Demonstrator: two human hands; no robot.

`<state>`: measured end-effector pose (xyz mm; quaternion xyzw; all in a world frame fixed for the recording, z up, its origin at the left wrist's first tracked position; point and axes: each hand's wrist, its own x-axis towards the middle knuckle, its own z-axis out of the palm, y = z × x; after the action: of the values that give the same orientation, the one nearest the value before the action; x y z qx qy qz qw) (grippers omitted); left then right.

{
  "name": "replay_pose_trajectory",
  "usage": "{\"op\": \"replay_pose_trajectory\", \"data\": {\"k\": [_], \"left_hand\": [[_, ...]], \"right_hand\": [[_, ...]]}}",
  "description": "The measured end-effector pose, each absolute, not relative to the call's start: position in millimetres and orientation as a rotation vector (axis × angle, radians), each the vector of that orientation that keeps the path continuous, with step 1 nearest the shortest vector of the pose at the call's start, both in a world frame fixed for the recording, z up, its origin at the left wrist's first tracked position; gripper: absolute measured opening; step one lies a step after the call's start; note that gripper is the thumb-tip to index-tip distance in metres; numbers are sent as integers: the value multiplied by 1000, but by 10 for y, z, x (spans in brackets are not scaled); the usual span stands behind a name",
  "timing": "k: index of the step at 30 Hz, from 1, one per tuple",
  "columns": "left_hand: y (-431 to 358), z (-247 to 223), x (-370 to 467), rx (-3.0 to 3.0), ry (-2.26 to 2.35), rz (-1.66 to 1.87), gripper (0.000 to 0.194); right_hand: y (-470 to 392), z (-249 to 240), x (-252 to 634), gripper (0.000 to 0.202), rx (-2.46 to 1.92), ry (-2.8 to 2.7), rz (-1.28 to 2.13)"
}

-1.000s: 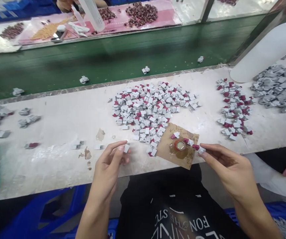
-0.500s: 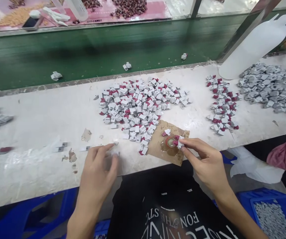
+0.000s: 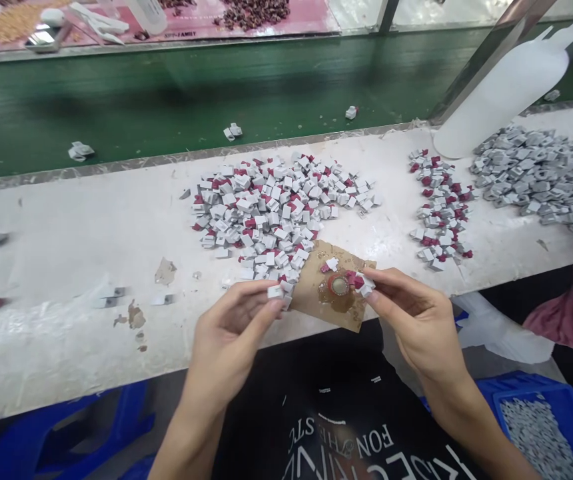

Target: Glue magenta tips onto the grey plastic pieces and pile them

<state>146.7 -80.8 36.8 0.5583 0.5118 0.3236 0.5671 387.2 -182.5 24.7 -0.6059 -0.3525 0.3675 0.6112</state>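
Observation:
Between thumb and fingers my left hand (image 3: 234,327) pinches a small white block (image 3: 275,292), just left of the cardboard. A white and dark-red piece (image 3: 364,284) is held in the fingertips of my right hand (image 3: 419,313), over the right part of the brown cardboard (image 3: 311,290). On that cardboard are a round red-rimmed cap (image 3: 338,285) in a wet brown patch and another white and red piece (image 3: 330,265). Behind my left hand spreads a large pile of white and red pieces (image 3: 266,207).
A narrower pile of red and white pieces (image 3: 441,213) and a grey heap (image 3: 536,173) lie right, near a white squeeze bottle (image 3: 501,93). The green belt (image 3: 166,113) carries several loose pieces. A blue crate (image 3: 541,427) stands below right.
My left hand has moved right toward the cardboard and now shows a white block in its fingers. My right hand still holds its piece, now turned a little. The whole view has shifted slightly.

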Motion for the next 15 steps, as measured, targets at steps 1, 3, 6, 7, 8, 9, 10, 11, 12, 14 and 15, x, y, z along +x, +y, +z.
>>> {"op": "replay_pose_trajectory", "data": {"k": [1,3,6,7,8,9,10,11,12,14,15], "left_hand": [[-805,405,1599,1272,1117,760,25],[-791,462,1826,1218,977,747,21],[-772,505,2037,1165,853,706,17],[-770,509,2073,1155,833,700,17],[-771,508,2095,1152,821,697,16],[-772,504,2107,1154,815,696,16],[-774,497,2111,1161,814,697,16],[-776,489,2109,1171,814,698,16],[-777,479,2105,1183,816,694,15],[-770,462,2090,1213,812,674,15],[-761,458,2081,1231,809,665,15]], "right_hand": [[-1804,263,3858,27,-1356,-778,878],[-1764,293,3828,25,-1296,-731,928],[-1721,329,3790,22,-1263,-700,989],[-1712,338,3782,22,-1256,-694,999],[-1706,346,3778,21,-1250,-689,1001],[-1703,354,3777,20,-1248,-688,999],[-1701,360,3778,20,-1249,-695,991],[-1701,366,3782,20,-1257,-713,984],[-1701,370,3789,20,-1271,-739,978],[-1699,378,3808,20,-1307,-800,968],[-1693,381,3819,20,-1323,-827,965]]}}
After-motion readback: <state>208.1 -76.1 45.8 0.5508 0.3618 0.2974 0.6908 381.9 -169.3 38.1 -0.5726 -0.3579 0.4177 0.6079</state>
